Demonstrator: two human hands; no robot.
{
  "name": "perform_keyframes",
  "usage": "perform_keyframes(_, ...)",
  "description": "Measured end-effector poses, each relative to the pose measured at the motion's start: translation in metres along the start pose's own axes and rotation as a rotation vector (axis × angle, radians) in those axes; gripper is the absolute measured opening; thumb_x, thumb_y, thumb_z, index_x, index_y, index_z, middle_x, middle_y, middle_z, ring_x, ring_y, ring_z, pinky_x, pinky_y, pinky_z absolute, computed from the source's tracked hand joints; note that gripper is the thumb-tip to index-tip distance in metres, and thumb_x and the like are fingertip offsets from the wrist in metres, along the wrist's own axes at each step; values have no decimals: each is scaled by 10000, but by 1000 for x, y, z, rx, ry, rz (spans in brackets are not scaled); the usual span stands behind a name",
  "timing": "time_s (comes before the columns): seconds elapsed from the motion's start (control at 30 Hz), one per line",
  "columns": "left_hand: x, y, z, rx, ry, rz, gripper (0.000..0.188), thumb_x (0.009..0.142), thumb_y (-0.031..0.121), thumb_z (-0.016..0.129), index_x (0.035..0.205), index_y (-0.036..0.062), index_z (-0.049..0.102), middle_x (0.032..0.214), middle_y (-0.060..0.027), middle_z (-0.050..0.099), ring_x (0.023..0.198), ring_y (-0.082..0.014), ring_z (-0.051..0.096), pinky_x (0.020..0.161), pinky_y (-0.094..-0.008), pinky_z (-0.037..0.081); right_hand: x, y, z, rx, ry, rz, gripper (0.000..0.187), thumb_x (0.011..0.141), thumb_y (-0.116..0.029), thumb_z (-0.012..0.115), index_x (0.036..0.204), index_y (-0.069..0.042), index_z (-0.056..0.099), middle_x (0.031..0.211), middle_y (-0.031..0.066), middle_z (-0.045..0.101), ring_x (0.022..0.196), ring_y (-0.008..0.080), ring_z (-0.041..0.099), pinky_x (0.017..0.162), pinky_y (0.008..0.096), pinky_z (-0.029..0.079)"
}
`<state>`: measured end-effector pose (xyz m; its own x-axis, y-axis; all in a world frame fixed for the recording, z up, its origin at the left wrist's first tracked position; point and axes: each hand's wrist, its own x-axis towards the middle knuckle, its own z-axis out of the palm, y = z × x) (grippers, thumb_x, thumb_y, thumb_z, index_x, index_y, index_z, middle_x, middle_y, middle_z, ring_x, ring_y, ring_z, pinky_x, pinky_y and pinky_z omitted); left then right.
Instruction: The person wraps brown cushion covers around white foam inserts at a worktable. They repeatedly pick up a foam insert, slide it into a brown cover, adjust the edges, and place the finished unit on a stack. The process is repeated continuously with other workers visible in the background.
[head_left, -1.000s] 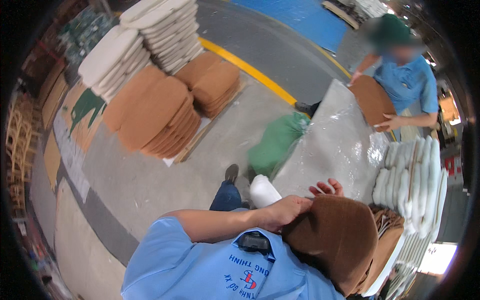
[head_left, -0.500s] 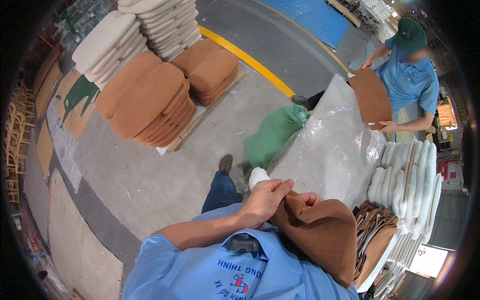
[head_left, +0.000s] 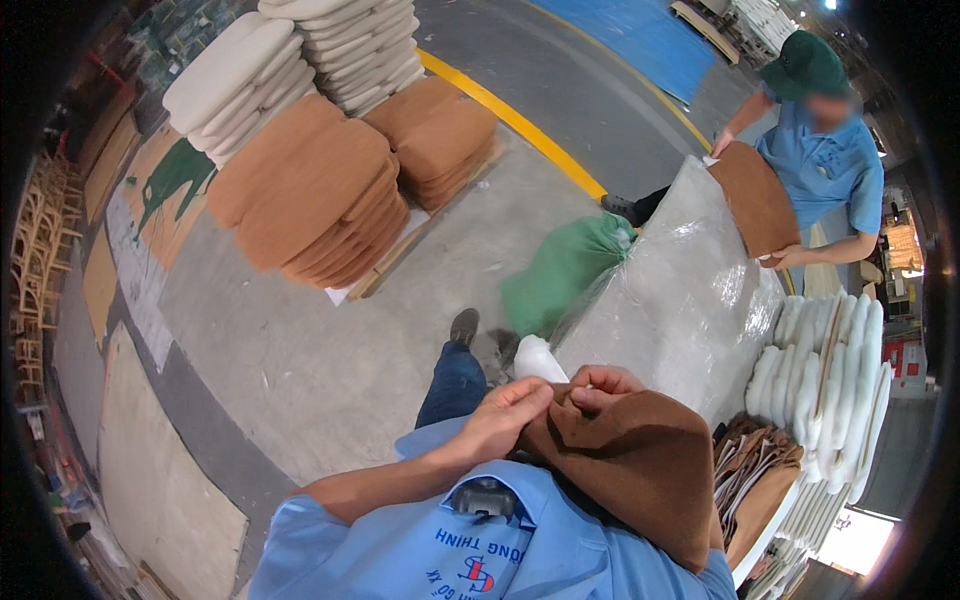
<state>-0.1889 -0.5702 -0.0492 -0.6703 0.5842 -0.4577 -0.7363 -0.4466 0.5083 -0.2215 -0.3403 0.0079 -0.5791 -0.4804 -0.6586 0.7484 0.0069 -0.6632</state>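
A brown cloth cushion cover (head_left: pixel 630 440) hangs bunched against my chest and right arm. My left hand (head_left: pixel 512 408) pinches its upper left edge between thumb and fingers. Close beside it, my right hand (head_left: pixel 603 385) grips the same edge with bent fingers. Most of my right forearm is hidden behind the cloth. Just beyond my hands, a white padded piece (head_left: pixel 538 358) rests at the near end of the plastic-wrapped table (head_left: pixel 670 290); its lower part is hidden.
Across the table a co-worker (head_left: pixel 825 165) holds a brown cushion (head_left: pixel 757 200). White cushions (head_left: pixel 815 365) and folded brown covers (head_left: pixel 755 480) are stacked at my right. A green sack (head_left: pixel 562 275) stands beside the table. Brown cushions (head_left: pixel 305 185) are piled at far left.
My right hand has come up from behind the cloth and its fingers now show over the edge. My left hand has shifted slightly lower and left along the cover.
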Motion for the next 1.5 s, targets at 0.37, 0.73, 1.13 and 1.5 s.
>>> perform_keyframes(0.37, 60, -5, -35, 305, 326, 338, 288, 1137, 215, 543, 1144, -14, 716, 1022, -36, 749, 915, -96, 680, 833, -264, 549, 67, -7, 6, -880, 425, -168, 206, 1029, -260, 696, 1039, -59, 740, 805, 78, 724, 773, 153, 669, 718, 347, 532)
perform_keyframes(0.73, 100, -25, -65, 582, 440, 428, 321, 1126, 255, 556, 1141, -9, 738, 1008, -37, 766, 960, -102, 668, 884, -289, 537, 109, 42, -49, -540, 213, -373, 164, 1003, -144, 656, 1138, -53, 678, 1065, 35, 713, 978, 113, 657, 825, 293, 538)
perform_keyframes(1.13, 126, -54, -95, 499, 438, 271, 331, 1122, 291, 553, 1161, 23, 744, 1002, -36, 766, 935, -128, 675, 875, -320, 533, 119, 47, -50, -482, 258, -414, 193, 1026, -164, 644, 1177, -48, 675, 1086, 37, 710, 993, 114, 655, 845, 289, 533)
perform_keyframes(1.5, 135, -65, -98, 405, 357, 277, 375, 1119, 339, 552, 1239, 24, 716, 1094, -63, 761, 1004, -162, 675, 948, -337, 516, 117, 49, -55, -451, 273, -419, 219, 1046, -181, 633, 1212, -44, 672, 1106, 40, 707, 1006, 114, 653, 864, 286, 529)
